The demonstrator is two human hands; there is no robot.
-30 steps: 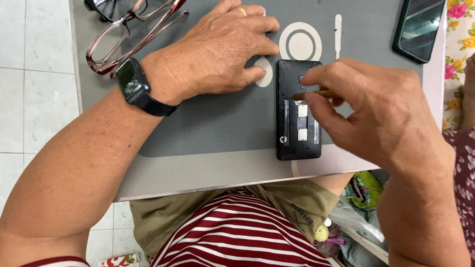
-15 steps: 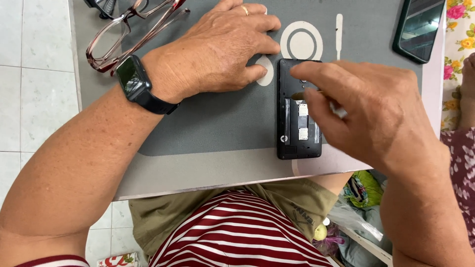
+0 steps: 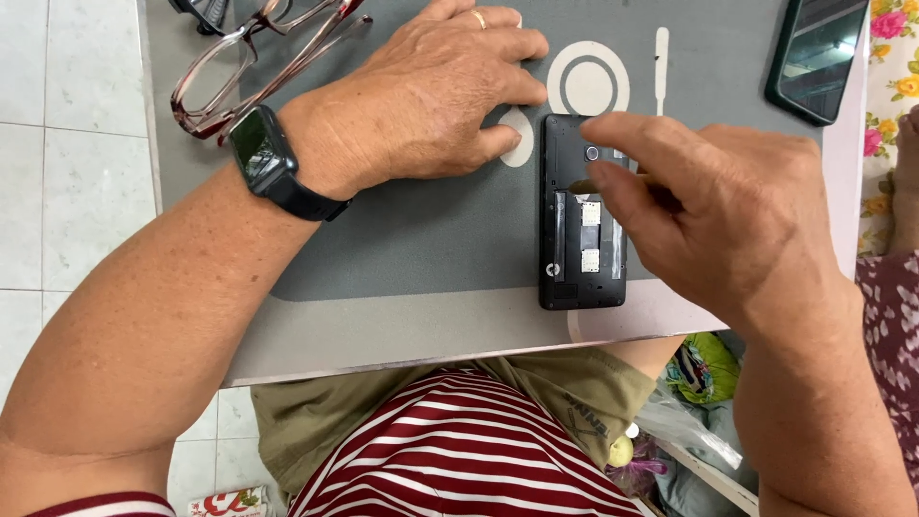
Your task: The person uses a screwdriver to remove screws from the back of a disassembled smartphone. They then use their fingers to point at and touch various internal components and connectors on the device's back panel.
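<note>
The surface [image 3: 383,335] fills the view, pale, with a grey work mat [image 3: 402,239] laid over most of it. On the mat lies the opened black phone [image 3: 582,225], back cover off, its slots and inner parts showing, long side running toward the person and its lower end just beside the mat's near edge. The left hand [image 3: 431,96] lies flat on the mat just left of the phone's top, fingers spread and pressing down, thumb tip nearly touching the phone's corner; it grasps nothing. The right hand [image 3: 718,220] comes in from the right, its grip pinched on a thin brown-tipped tool [image 3: 586,185], tip resting near the camera lens at the phone's upper end.

Risk, as I judge it: the phone is braced only at one corner, so a hard push could skid it toward the near edge, or the tip could slip and scratch the bare parts.

Room is open left of the phone; glasses [image 3: 258,57] sit far left, a white pry stick [image 3: 661,67] above, a second dark phone [image 3: 814,57] at the top right corner, near the surface's right edge.
</note>
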